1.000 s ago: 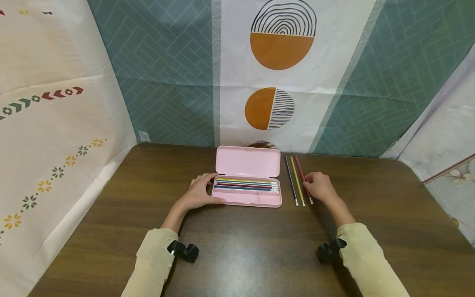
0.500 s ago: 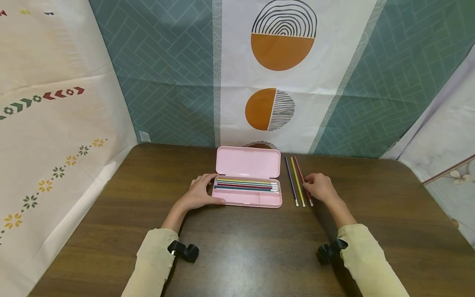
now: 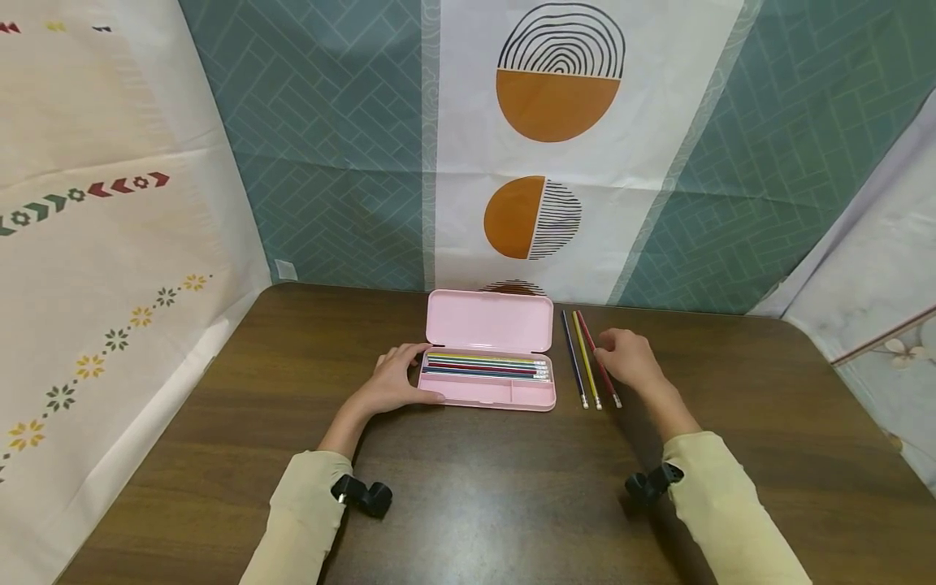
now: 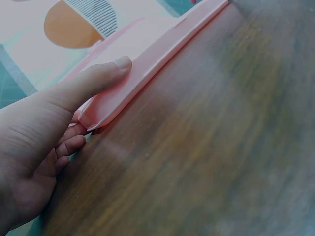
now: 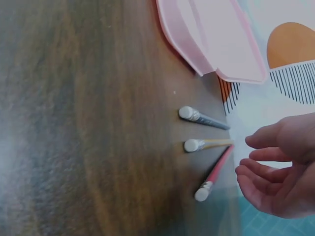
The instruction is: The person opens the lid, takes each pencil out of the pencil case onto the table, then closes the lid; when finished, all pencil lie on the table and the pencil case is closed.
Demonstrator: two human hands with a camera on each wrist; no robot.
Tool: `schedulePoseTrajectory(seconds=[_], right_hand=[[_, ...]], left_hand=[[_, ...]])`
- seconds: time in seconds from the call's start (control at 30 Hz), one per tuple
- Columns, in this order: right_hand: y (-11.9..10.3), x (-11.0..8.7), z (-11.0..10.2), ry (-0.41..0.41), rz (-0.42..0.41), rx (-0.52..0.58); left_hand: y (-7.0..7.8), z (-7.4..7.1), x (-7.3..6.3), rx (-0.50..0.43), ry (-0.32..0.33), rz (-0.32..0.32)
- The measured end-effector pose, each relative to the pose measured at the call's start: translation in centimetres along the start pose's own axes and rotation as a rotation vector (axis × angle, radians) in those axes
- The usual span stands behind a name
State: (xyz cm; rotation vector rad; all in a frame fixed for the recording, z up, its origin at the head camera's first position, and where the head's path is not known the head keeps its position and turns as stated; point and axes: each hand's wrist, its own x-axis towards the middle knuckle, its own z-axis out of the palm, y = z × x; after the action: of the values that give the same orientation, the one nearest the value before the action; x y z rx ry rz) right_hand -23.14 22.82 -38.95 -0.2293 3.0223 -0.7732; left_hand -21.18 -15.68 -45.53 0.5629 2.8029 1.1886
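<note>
An open pink pencil case (image 3: 468, 393) lies on the table with several pencils (image 3: 483, 367) in its back compartment. My left hand (image 3: 392, 380) grips its left end; the left wrist view shows the thumb over the front rim and the fingers around the end. To the right of the case lie a dark blue pencil (image 3: 574, 357), a yellow pencil (image 3: 587, 362) and a red pencil (image 3: 608, 382), eraser ends toward me. The red one slants, its far end close to the yellow one. My right hand (image 5: 285, 167) hovers beside it, fingers loosely bent, holding nothing.
The case lid (image 3: 490, 320) stands tipped back by the patterned cloth (image 3: 504, 268) behind the table. Its front compartment has a small divider (image 3: 511, 392). Brown wooden tabletop (image 3: 475, 487) extends in front of both hands.
The right hand has let go of the red pencil and lifted slightly away. The pencil slants more: its far end has shifted left, its eraser end right. The left hand stays on the case.
</note>
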Motion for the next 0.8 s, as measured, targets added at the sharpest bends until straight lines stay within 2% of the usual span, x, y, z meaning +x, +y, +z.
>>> schedulePoseTrajectory(seconds=[0.17,0.3,0.43,0.57,0.8], right_hand=[[-0.6,0.5,-0.1,0.066,-0.094,0.013],[-1.9,0.8,0.0,0.074,-0.187,0.046],[-3.7,0.8,0.7,0.03,-0.257,0.069],[-5.1,1.0,1.9,-0.049,-0.326,0.08],[-6.6,1.2,3.6,-0.19,-0.375,0.11]], left_hand=[[0.0,0.0,0.0,0.001,0.0,-0.001],[-0.1,0.0,0.1,0.002,0.002,-0.007],[-0.2,0.0,0.0,0.003,0.003,-0.011],[-0.2,-0.1,0.0,0.004,0.003,-0.013],[-0.1,0.0,0.0,0.002,0.005,-0.007]])
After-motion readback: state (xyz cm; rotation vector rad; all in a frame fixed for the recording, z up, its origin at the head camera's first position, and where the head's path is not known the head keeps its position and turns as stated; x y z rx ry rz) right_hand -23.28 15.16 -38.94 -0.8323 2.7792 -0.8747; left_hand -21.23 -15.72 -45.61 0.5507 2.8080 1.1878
